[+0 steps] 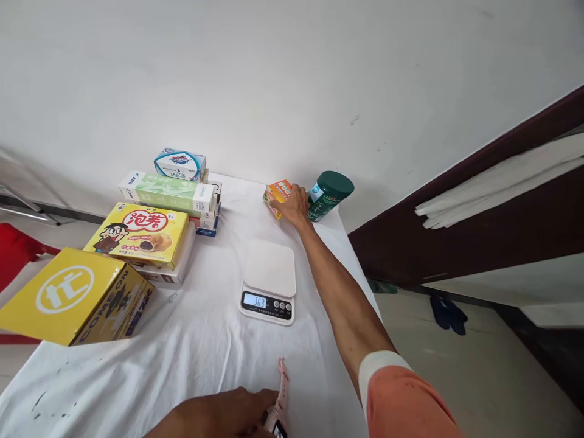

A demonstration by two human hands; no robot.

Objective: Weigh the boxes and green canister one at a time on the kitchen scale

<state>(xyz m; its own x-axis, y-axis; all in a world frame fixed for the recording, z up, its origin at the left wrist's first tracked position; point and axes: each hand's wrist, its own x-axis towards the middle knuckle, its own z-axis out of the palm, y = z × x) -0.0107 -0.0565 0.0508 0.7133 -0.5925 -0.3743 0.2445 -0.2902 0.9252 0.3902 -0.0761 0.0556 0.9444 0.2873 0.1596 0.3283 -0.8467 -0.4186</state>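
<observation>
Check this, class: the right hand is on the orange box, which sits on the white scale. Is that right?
Not quite: the head view shows the orange box off the white scale, beside the green canister. The right hand is on the box, as stated.

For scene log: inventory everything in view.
table: 1, white-clothed, centre
wall: 1, white, behind
orange box: 1, orange, far side
canister: 1, dark green, beside orange box
scale: 1, white, centre
watch: 1, pink, near side
yellow boxes: 2, yellow, left
white box: 1, white, under yellow box
green box: 1, green, left
stacked boxes: several, mixed, under green box
carton: 1, white-blue, behind green box
frame: 1, metallic, left
red item: 1, red, left
slippers: 2, navy, right
panel: 1, brown, right
bundle: 1, white, right
left hand: 1, at watch
right hand: 1, on orange box
sleeve: 1, orange, right
</observation>
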